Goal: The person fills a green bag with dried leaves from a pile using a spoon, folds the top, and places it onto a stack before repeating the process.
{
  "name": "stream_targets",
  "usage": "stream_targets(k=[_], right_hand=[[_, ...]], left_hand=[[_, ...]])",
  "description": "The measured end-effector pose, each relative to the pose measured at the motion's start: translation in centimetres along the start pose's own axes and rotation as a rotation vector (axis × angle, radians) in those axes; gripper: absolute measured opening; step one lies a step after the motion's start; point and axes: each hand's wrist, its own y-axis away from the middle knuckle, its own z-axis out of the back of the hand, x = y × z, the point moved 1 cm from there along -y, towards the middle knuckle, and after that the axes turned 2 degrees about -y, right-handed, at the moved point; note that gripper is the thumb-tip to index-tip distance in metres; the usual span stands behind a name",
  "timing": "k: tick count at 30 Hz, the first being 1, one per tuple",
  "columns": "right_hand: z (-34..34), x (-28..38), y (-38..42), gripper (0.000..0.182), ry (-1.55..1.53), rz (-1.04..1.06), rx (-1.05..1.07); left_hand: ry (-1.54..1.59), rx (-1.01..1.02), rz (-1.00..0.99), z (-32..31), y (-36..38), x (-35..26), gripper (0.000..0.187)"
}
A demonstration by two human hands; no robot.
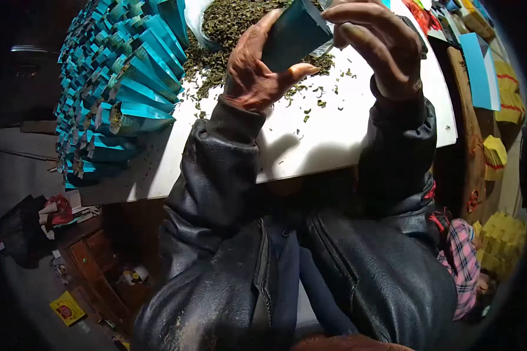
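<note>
Above the white table, my left hand [253, 73] wraps round a teal paper bag [293, 40], with the thumb stretched along its lower side. My right hand [386, 50] is at the bag's right end, its fingers bent and pressed together at the edge; the fingertips are partly hidden. Beneath and behind the bag lies a heap of dried dark leaves [234, 17], like loose tea, with bits scattered towards me. Clear plastic [200, 23] shows beside the heap.
Many teal bags [152, 76] stand packed on the left of the white table [328, 134]. A blue folded sheet [477, 70] and yellow packets [495, 152] are to the right. A person in a plaid top [465, 266] is at lower right. A wooden cabinet [96, 263] stands lower left.
</note>
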Motion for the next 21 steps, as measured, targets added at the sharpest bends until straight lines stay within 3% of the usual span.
stream_targets(k=[1,3,9,11,15,17,18,21], right_hand=[[-0.2,-0.4,-0.4,0.017,0.197,0.112,0.041],[-0.1,0.6,-0.4,0.017,0.451,0.058,0.104],[-0.6,0.5,-0.8,0.017,0.719,0.266,0.121],[-0.7,0.0,-0.8,0.017,0.616,0.384,0.078],[-0.3,-1.5,0.2,0.018,0.545,0.355,0.228],[-0.3,-1.5,0.4,0.018,0.454,0.133,0.319],[0.0,-1.8,0.5,0.031,0.393,0.056,0.426],[-0.6,-3.5,1.4,0.033,0.375,-0.053,0.472]], left_hand=[[-0.001,0.002,0.0,0.0,0.0,-0.1,0.09],[0.005,0.015,0.026,-0.1,0.1,-0.1,0.09],[-0.102,-0.013,0.029,-0.3,0.5,1.0,0.088],[-0.145,-0.018,0.009,-0.3,0.5,1.0,0.087],[-0.262,-0.048,-0.093,-0.1,0.5,0.7,0.082],[-0.249,-0.044,-0.108,-0.3,0.4,1.0,0.079],[-0.237,-0.041,-0.122,-0.4,0.3,1.1,0.076],[-0.201,0.015,-0.161,-0.3,0.6,1.6,0.071]])
